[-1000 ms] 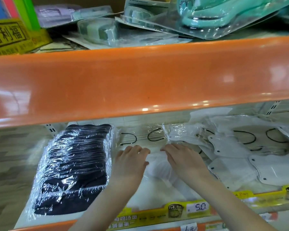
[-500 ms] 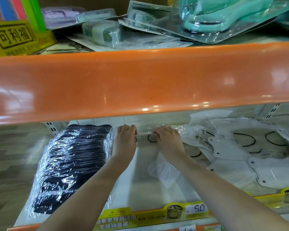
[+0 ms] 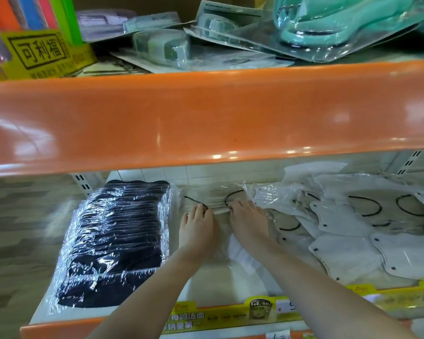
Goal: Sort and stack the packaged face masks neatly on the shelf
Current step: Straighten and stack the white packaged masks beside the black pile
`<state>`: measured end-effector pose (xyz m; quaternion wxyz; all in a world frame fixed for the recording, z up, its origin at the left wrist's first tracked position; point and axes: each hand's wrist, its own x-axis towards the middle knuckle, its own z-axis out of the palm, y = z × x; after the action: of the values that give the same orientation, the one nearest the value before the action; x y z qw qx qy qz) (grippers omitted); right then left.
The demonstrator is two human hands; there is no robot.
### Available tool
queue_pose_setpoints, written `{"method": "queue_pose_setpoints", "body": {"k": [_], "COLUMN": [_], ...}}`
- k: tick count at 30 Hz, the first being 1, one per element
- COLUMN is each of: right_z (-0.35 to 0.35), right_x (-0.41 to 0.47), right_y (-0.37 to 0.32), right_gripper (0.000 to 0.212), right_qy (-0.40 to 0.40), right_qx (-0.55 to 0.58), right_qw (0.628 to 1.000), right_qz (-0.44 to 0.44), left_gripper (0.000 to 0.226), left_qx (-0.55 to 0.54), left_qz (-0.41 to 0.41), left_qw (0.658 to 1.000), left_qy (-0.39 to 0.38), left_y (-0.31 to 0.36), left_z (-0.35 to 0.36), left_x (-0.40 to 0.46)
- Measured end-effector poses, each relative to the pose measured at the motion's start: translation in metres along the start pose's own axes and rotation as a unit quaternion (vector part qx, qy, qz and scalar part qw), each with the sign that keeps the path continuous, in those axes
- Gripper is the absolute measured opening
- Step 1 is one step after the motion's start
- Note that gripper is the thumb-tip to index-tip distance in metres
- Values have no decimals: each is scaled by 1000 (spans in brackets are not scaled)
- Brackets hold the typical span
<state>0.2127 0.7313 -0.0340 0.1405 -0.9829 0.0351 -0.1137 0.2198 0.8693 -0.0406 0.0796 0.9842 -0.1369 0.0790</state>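
A clear-wrapped pack of white face masks with black ear loops (image 3: 213, 198) lies at the back of the lower shelf (image 3: 218, 282). My left hand (image 3: 197, 228) and my right hand (image 3: 248, 223) lie side by side on the pack's near edge, fingers stretched forward and pressing on it. Directly left of the pack sits a tidy wrapped stack of black masks (image 3: 118, 241). To the right lies a loose, overlapping pile of white mask packs (image 3: 352, 228). Another clear wrapper lies under my wrists.
The upper shelf's broad orange front edge (image 3: 206, 113) hangs low over the work area. Above it lie blister packs (image 3: 171, 45) and a yellow box (image 3: 42, 55). A yellow price strip (image 3: 230, 311) runs along the lower shelf's front.
Both hands slid the white mask pack from mid-shelf toward the back, beside the black stack. Since half a second ago they have drawn slightly nearer, still on the pack.
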Motion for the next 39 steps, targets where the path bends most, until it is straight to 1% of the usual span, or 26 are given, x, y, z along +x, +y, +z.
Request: {"method": "queue_pose_setpoints", "body": {"k": [2,5,7,10,12,16,19,21,23,26,29,34,37,38,39], "right_z": [3,3,2,0,-4,-21,-33,-40,-46,-50,-52,-52,-47,-46,-44], "right_x": [-3,-6,-7,-7,-8,-14,-23,-32,-41,-54,-60,-63,-64,-66,-67], "right_y": [-3,-6,-7,-6,-5,-3,0,5,14,32,48,67,73,73,73], "right_gripper": [32,40,43,41,36,24,18,21,26,33,37,46,47,44,41], "right_qy": [-2,-24,-37,-45,-34,23,56,53,42,20,4,-27,-26,-17,-3], "right_qx": [-17,-19,-23,-18,-3,75,109,110,97,52,13,12,2,-5,-11], "right_qw": [1000,999,998,998,998,995,991,992,994,998,998,993,993,994,995], "right_qz": [-15,-36,-45,-47,-56,-62,-48,-26,-4,24,60,117,112,106,102], "left_gripper": [38,45,44,40,37,31,32,32,32,32,30,31,31,35,43], "left_qx": [2,11,11,1,-10,-69,-126,-168,-193,-199,-214,-230,-241,-242,-246], "left_qz": [-8,-21,-26,-25,-27,-9,17,27,18,16,48,86,96,97,100], "left_qw": [1000,999,999,999,999,996,991,985,980,978,975,968,965,964,963], "left_qy": [-18,-44,-43,-38,-40,-50,-32,-35,-47,-52,-44,-41,-47,-49,-45], "left_y": [1,1,0,-4,-6,0,15,26,37,53,67,83,88,89,89], "left_z": [1,-1,-2,-5,-8,-20,-33,-39,-43,-42,-40,-34,-30,-28,-26], "left_x": [-1,-4,-3,-1,1,1,-6,-13,-19,-26,-35,-43,-44,-46,-47]}}
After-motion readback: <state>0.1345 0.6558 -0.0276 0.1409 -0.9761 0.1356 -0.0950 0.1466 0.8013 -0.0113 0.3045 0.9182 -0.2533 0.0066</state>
